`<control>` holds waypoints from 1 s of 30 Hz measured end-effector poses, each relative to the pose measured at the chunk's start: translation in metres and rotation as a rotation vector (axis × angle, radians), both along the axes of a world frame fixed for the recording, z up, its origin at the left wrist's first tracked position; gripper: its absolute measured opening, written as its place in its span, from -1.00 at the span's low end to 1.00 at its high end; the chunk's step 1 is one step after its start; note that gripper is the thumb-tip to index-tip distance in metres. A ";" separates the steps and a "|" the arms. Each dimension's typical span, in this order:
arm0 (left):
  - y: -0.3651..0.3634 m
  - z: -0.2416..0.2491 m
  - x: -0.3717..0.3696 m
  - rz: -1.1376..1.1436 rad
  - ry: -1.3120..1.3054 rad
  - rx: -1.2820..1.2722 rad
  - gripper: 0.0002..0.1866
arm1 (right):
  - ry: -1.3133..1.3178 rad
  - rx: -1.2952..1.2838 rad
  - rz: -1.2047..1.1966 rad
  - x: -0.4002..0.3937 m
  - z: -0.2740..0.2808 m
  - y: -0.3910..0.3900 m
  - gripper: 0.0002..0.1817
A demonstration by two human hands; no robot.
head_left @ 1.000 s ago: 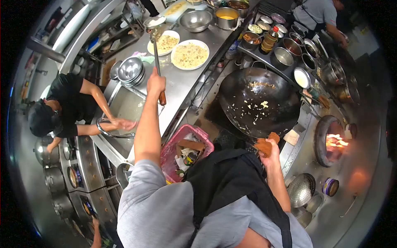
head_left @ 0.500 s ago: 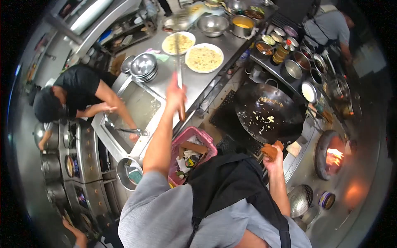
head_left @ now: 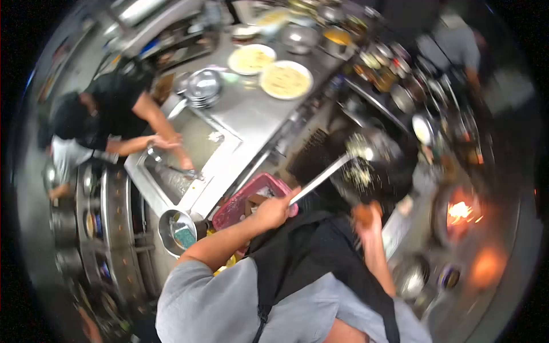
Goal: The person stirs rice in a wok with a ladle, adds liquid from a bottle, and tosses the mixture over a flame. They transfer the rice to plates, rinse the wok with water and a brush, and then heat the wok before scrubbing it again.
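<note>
My left hand (head_left: 273, 212) is closed around the long handle of a ladle (head_left: 321, 179). The ladle's head reaches into a big dark wok (head_left: 394, 174) and is blurred among pale bits of food (head_left: 360, 176). At the wok's near edge my right hand (head_left: 370, 224) grips a brown cloth (head_left: 366, 212); blur hides exactly how the cloth meets the rim. Two white plates of yellowish food, a nearer plate (head_left: 286, 80) and a farther plate (head_left: 251, 59), sit on the steel counter beyond the sink.
Flames rise from a burner (head_left: 460, 212) on the right. A pink basket (head_left: 229, 208) stands before me on the left. At the sink (head_left: 220, 150), a co-worker (head_left: 123, 106) has both hands low. Pots and seasoning containers crowd the back right, near another person (head_left: 454, 48).
My left hand has come down and right from over the counter, bringing the ladle into the wok. The food in the wok is now smeared by motion. My right hand remains by the rim.
</note>
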State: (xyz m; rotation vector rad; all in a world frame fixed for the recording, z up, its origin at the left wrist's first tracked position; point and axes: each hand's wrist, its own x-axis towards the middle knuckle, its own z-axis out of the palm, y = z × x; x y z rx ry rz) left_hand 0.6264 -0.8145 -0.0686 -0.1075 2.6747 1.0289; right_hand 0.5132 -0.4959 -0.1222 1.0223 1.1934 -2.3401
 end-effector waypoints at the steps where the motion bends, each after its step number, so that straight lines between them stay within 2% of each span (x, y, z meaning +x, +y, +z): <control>1: 0.010 0.004 -0.014 0.024 -0.092 -0.008 -0.33 | -0.164 -0.102 0.143 -0.022 -0.041 0.023 -0.74; 2: 0.015 0.000 -0.015 -0.003 -0.057 0.079 -0.30 | -0.171 -0.059 0.071 -0.028 -0.047 0.021 -0.74; 4: 0.010 0.004 -0.028 0.007 -0.023 0.187 -0.26 | -0.181 -0.066 0.220 -0.013 -0.020 0.021 -0.78; 5: 0.010 0.009 -0.028 0.018 -0.060 0.223 -0.23 | -0.217 0.076 0.205 -0.003 0.001 0.018 -0.78; 6: 0.008 -0.010 -0.027 0.004 0.068 0.238 -0.22 | -0.143 0.029 0.245 -0.003 -0.016 0.034 -0.76; 7: 0.006 -0.013 -0.028 -0.009 0.053 0.180 -0.24 | -0.080 -0.023 0.292 0.005 -0.033 0.045 -0.74; 9: 0.012 0.037 -0.041 0.152 -0.271 0.376 -0.26 | -0.086 0.234 0.250 0.019 0.000 0.018 -0.71; 10: 0.010 0.042 -0.045 0.165 -0.297 0.448 -0.26 | 0.011 0.302 0.234 0.036 -0.006 0.018 -0.71; 13: 0.016 0.020 -0.054 0.169 -0.413 0.511 -0.23 | 0.330 0.615 0.278 0.069 -0.048 0.022 -0.66; 14: 0.030 0.006 -0.060 0.228 -0.542 0.722 -0.25 | 0.297 0.744 0.433 0.066 -0.073 0.032 -0.67; 15: 0.049 -0.009 -0.070 0.290 -0.669 0.932 -0.28 | 0.301 0.750 0.433 0.057 -0.067 0.027 -0.67; 16: 0.067 -0.024 -0.080 0.252 -0.739 1.152 -0.25 | 0.186 0.497 0.304 0.038 -0.052 0.010 -0.72; 17: 0.087 -0.019 -0.087 0.258 -0.769 1.190 -0.38 | 0.068 0.242 0.174 0.018 -0.037 -0.002 -0.76; 18: 0.101 -0.026 -0.096 0.277 -0.829 1.290 -0.46 | -0.068 0.281 0.236 -0.003 -0.024 -0.003 -0.80; 19: 0.111 -0.022 -0.103 0.289 -0.888 1.391 -0.53 | -0.136 0.199 0.220 -0.012 -0.021 -0.004 -0.78; 21: 0.113 -0.009 -0.105 0.297 -0.980 1.560 -0.65 | -0.195 0.157 0.203 0.002 -0.013 -0.006 -0.79; 25: 0.073 0.043 -0.093 0.213 -0.903 1.739 -0.50 | -0.197 0.191 0.147 0.022 0.007 0.019 -0.75; 27: 0.039 0.075 -0.086 0.180 -0.785 1.817 -0.31 | -0.123 0.057 0.065 0.028 0.024 0.036 -0.72; 29: 0.006 0.110 -0.082 0.300 -0.556 1.593 -0.24 | -0.122 0.015 0.035 0.034 0.043 0.060 -0.71; 30: -0.010 0.111 -0.086 0.350 -0.351 1.335 -0.24 | -0.067 -0.003 0.003 0.036 0.053 0.071 -0.67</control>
